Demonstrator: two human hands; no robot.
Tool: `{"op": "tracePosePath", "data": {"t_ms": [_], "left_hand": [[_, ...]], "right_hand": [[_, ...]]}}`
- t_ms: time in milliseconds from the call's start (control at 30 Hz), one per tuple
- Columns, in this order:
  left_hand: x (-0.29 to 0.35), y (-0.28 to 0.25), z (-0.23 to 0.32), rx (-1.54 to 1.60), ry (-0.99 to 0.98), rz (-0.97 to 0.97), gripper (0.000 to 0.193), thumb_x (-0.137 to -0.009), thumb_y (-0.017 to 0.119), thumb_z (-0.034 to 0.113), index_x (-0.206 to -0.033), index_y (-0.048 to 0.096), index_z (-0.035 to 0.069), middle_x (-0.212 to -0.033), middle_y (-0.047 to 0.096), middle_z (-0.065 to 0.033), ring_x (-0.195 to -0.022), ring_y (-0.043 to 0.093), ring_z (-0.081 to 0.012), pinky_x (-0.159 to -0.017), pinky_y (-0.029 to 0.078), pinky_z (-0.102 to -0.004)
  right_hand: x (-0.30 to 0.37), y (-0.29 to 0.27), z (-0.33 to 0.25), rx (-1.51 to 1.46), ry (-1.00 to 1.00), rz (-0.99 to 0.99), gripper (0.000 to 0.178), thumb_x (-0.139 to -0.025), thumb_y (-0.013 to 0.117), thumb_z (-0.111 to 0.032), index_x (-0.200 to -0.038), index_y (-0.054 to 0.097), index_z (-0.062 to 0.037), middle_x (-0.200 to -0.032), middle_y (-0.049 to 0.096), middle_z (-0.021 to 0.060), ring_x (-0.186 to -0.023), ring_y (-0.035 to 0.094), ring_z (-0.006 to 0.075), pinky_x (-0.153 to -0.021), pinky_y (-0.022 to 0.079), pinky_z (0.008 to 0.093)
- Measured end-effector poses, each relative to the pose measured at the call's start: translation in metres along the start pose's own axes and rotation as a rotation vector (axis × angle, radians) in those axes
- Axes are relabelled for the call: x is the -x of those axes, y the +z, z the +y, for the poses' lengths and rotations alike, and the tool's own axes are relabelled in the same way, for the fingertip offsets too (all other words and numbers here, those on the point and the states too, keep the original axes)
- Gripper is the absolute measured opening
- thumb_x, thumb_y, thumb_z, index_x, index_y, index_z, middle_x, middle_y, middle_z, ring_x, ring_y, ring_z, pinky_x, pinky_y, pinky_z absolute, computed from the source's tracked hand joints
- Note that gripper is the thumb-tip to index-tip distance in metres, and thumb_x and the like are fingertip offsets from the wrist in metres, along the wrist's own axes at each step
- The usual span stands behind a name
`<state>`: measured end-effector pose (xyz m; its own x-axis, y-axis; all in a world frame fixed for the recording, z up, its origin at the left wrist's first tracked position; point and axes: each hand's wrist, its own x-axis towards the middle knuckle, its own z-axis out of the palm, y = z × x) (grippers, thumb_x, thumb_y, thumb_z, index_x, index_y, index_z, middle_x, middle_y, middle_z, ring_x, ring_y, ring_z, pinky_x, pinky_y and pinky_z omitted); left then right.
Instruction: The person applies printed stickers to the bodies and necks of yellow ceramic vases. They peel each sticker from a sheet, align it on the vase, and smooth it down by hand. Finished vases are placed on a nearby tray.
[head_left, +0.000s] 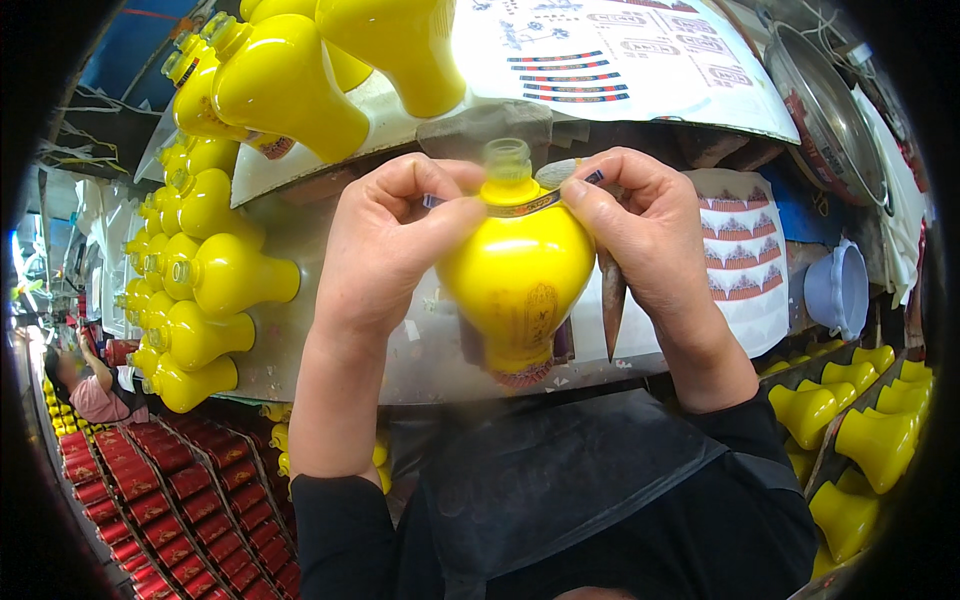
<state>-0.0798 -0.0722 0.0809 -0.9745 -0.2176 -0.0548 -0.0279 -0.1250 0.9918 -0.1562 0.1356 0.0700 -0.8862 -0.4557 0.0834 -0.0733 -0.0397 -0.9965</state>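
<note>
A glossy yellow bottle (515, 265) with a clear glass neck stands before me, with printed decoration on its lower front and a patterned band at its base. Across its shoulder, just below the neck, lies a narrow dark patterned decal strip (522, 208). My left hand (385, 225) pinches the strip's left end between thumb and fingers. At the other end, my right hand (645, 225) pinches it the same way. Beside the right hand a brown pointed piece (612, 305) hangs down; whether the hand holds it I cannot tell.
Undecorated yellow bottles (215, 270) crowd the left, and larger ones (285, 85) stand far left. A lit sheet of decals (620, 60) lies at the back, another decal sheet (740, 260) at right. A pale bucket (837, 288), racked yellow bottles (880, 440) and red boxes (180, 500) surround the table.
</note>
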Motion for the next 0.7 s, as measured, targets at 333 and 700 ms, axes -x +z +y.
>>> {"op": "tracePosePath", "data": {"t_ms": [333, 700], "left_hand": [[0.007, 0.004, 0.003, -0.011, 0.030, 0.000, 0.010, -0.083, 0.076, 0.004, -0.079, 0.066, 0.001, -0.106, 0.074, -0.0076, -0.093, 0.064, -0.0104, -0.089, 0.051, -0.0263], [0.012, 0.007, 0.008, -0.037, 0.052, -0.038, 0.010, -0.084, 0.076, 0.004, -0.080, 0.067, 0.001, -0.104, 0.074, -0.0071, -0.097, 0.064, -0.0115, -0.095, 0.049, -0.0287]], "right_hand": [[-0.005, -0.008, -0.001, 0.147, -0.014, -0.126, 0.016, -0.095, 0.071, -0.012, -0.105, 0.072, 0.0003, -0.092, 0.072, 0.0052, -0.086, 0.068, 0.0079, -0.077, 0.056, 0.0212], [-0.014, -0.017, -0.022, 0.238, -0.141, -0.197, 0.021, -0.091, 0.078, -0.015, -0.107, 0.075, -0.0001, -0.089, 0.072, 0.0043, -0.070, 0.062, 0.0025, -0.058, 0.046, 0.0156]]}}
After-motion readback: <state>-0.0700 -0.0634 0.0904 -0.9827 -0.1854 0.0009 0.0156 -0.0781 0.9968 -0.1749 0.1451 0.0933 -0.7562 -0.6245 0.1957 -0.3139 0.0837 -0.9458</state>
